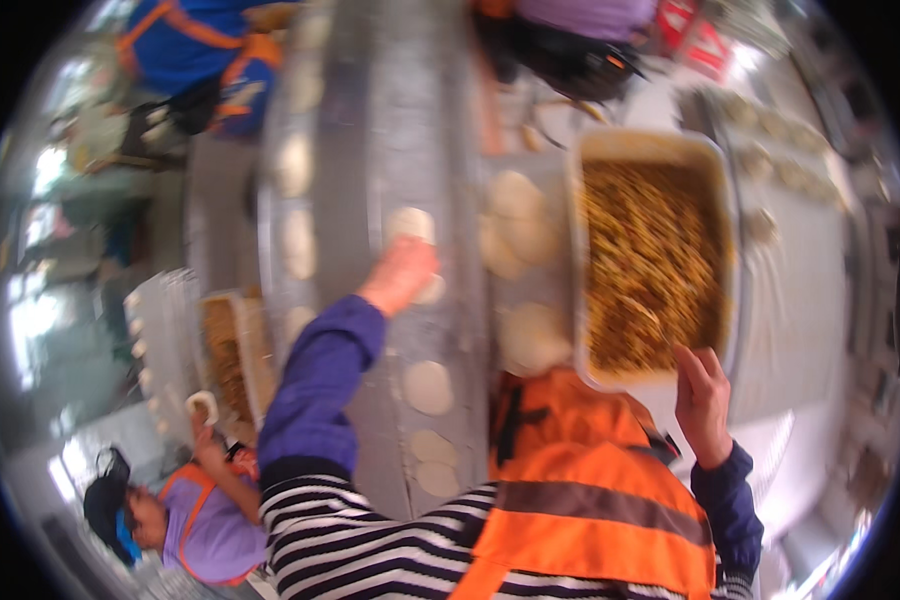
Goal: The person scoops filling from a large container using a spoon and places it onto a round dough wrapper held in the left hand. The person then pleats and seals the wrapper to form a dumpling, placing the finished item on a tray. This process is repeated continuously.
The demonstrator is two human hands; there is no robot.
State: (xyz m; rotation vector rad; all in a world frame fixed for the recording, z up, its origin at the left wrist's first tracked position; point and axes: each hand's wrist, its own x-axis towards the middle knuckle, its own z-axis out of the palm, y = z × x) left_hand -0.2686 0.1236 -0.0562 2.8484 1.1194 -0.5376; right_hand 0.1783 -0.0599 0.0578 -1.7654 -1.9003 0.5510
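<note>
My left hand is over the metal conveyor belt, its fingers on a pale dough disc; blur hides whether they grip it. Another dough piece shows partly beneath that hand. Beside the near right corner of a white tub, my right hand has its fingertips pinched together at the rim. They appear to hold a thin utensil whose end lies in the shredded brown-yellow filling. Several dough discs lie between the belt and the tub.
More dough discs lie on the belt towards me. A parallel left-hand lane carries further discs. On the right, a pale tray holds filled dough pieces. Co-workers stand at left and ahead; a second filling tub is at left.
</note>
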